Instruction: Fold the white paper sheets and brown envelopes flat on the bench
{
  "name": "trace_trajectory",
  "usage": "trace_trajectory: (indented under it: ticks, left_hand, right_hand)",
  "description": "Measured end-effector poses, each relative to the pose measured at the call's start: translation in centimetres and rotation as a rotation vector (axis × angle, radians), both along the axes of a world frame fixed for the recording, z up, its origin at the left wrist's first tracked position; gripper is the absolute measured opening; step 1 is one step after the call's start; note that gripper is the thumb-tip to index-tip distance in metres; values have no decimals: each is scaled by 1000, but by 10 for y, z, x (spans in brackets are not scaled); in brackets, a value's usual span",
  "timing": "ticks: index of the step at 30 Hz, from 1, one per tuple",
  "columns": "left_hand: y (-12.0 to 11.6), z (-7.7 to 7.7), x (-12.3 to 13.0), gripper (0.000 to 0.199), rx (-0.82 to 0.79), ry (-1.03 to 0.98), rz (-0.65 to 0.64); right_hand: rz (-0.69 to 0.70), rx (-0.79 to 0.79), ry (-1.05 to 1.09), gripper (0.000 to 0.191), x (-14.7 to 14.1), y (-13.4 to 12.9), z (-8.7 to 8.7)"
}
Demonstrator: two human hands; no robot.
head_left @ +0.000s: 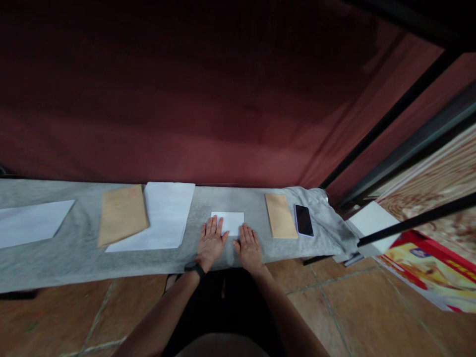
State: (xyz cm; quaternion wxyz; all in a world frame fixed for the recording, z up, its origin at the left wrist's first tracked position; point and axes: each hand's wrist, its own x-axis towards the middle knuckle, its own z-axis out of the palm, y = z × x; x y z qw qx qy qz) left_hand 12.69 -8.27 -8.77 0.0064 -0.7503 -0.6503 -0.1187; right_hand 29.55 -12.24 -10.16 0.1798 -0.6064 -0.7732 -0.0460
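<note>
A small white sheet of paper (pixel 231 221), which looks folded, lies on the grey cloth in front of me. My left hand (pixel 210 243) rests flat, its fingers over the paper's left part. My right hand (pixel 248 247) lies flat too, its fingertips at the paper's lower right corner. Both hands have their fingers stretched out and grip nothing. The part of the paper under my fingers is hidden. To the right of my right hand lies a tan envelope-like packet (pixel 281 216). A stack of larger white sheets (pixel 169 215) lies left of my left hand.
A larger brown paper packet (pixel 122 213) overlaps the white stack, and more white paper (pixel 33 223) lies at far left. A phone (pixel 304 220) is near the right end of the cloth-covered table (pixel 111 265). A red-yellow box (pixel 431 272) stands on the floor at right.
</note>
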Motion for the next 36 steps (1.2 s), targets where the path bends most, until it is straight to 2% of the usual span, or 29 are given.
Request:
trace_trajectory:
  ticks: [3,5,9,12,20,26,36]
  left_hand:
    - [-2,3,1,65,14,-8,6]
    - [-5,5,1,63,33,-8,-43]
    - [-16,7,-1,54,35,-16,-333]
    - [-25,7,-4,55,13,-14,-428]
    - [-33,13,-8,66,-3,28,-477]
    - [-33,10,-6,64,-33,37,-471]
    - [-34,11,-11,66,-33,-11,-457]
  right_hand:
    - [7,29,10,61,4,-2,0]
    - [11,39,31,60,4,-2,0]
    - [24,39,43,58,4,-2,-2]
    - [34,38,30,55,5,-3,-2]
    - [44,20,43,53,6,-3,3]
    - [180,-22,58,52,-6,-10,8]
    - [110,-15,38,56,0,-17,6]
